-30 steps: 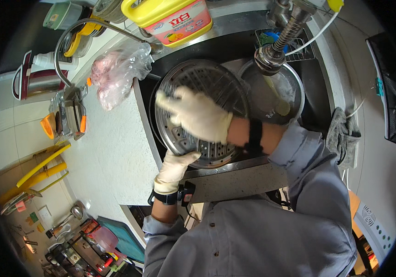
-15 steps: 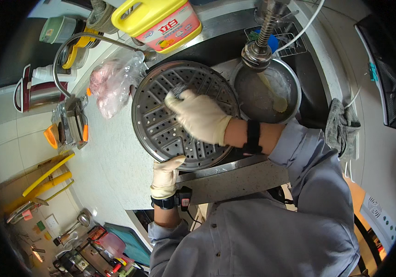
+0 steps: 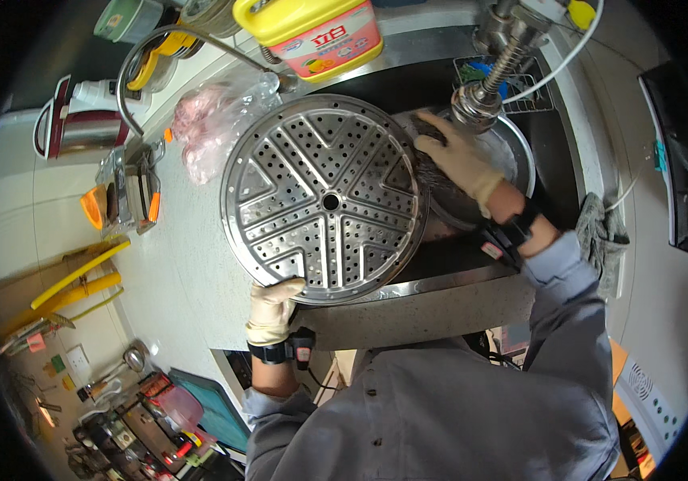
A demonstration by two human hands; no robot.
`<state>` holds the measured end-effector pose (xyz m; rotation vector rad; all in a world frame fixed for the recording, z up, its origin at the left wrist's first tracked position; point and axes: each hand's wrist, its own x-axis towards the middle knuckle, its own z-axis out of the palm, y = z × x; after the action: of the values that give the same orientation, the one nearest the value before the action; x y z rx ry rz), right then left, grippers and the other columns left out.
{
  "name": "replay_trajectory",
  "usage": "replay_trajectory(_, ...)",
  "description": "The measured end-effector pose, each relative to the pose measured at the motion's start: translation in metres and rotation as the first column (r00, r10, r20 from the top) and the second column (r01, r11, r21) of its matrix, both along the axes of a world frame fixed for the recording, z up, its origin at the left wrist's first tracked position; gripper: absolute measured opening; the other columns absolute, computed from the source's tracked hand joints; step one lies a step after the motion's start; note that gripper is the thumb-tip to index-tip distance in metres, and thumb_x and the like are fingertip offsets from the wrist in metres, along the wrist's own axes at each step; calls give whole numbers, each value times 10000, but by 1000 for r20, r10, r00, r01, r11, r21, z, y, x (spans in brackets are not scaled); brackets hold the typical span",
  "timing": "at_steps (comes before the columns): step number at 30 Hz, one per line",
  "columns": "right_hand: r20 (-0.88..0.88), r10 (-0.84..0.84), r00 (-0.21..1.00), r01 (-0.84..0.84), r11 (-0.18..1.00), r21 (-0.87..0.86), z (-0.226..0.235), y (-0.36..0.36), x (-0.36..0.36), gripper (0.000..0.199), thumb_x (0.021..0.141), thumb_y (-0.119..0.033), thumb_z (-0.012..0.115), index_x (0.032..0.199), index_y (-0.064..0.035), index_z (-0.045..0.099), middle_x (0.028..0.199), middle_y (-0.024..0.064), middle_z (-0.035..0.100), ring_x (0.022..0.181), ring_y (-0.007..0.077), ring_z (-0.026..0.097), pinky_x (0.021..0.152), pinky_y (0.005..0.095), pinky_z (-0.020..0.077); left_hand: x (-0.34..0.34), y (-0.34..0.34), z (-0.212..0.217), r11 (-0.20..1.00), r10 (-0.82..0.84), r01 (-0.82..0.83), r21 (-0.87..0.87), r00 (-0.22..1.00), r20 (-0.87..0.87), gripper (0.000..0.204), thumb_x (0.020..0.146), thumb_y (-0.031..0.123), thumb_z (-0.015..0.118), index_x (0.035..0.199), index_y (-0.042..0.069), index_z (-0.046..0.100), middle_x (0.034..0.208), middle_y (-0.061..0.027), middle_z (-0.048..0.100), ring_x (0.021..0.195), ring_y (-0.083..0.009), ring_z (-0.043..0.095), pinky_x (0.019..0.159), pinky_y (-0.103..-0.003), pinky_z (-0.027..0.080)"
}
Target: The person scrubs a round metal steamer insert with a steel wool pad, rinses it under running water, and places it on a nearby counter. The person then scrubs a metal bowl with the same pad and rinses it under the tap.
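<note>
A round perforated steel steamer tray (image 3: 284, 228) with raised ribs and a centre hole lies tilted across the sink's left edge. My left hand (image 3: 270, 311), in a cream rubber glove, grips its near-left rim, thumb on top. My right hand (image 3: 468, 167), gloved alike, is past the tray's right side, over a metal pot (image 3: 531, 172) standing in the sink. A dark, wiry steel wool scourer (image 3: 430, 170) is in the right hand's fingers, close to the tray's rim. The pot's cloudy liquid is partly hidden by the hand and the faucet.
A spring-necked faucet (image 3: 476, 104) hangs over the pot. Behind the tray stand a yellow detergent jug (image 3: 324, 44) and a crumpled plastic bag (image 3: 207, 132). A wire basket (image 3: 532, 92) sits at the sink's back; a grey cloth (image 3: 600, 232) drapes at its right.
My right hand has moved right with the scourer, off the tray's face to above the pot. The tray's whole face now shows; my left hand keeps its grip on the rim.
</note>
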<state>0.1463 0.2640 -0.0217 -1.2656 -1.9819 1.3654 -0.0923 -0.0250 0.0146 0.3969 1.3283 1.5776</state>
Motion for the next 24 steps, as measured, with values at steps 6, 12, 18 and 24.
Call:
replay_trajectory(6,-132,173,976,-211,904,-373,30,-15,26,690,829,-515,665,1289,-15,545,1265,170,579,1208,250,522,1046,352,363,-19,-5,-1,998,-13,10,59,999,46,608,665,-155,631,1249,-14,542,1167,-138,637,1026,-271,643,913,-393,538)
replay_trajectory(12,-112,262,959,-284,906,-312,41,-20,27,686,813,-481,695,1282,0,551,1247,184,594,1189,251,542,1039,344,377,-24,-4,2,999,31,-30,-12,995,93,521,746,-109,644,1244,7,542,1169,-120,627,1027,-268,631,909,-397,530)
replay_trajectory(18,-172,279,945,-321,895,-311,38,-22,26,652,826,-460,691,1247,22,569,1192,170,623,1128,232,576,1022,332,388,-22,-3,4,999,42,-38,-34,991,126,454,764,-109,663,1190,25,582,1096,-77,646,956,-205,634,844,-323,523)
replay_trajectory(24,-250,275,928,-349,875,-334,38,-26,26,608,837,-440,688,1238,4,580,1172,147,631,1093,221,587,992,333,407,-23,-2,2,998,30,-38,50,988,153,477,765,-108,662,1213,30,572,1134,-86,645,1001,-227,635,886,-355,525)
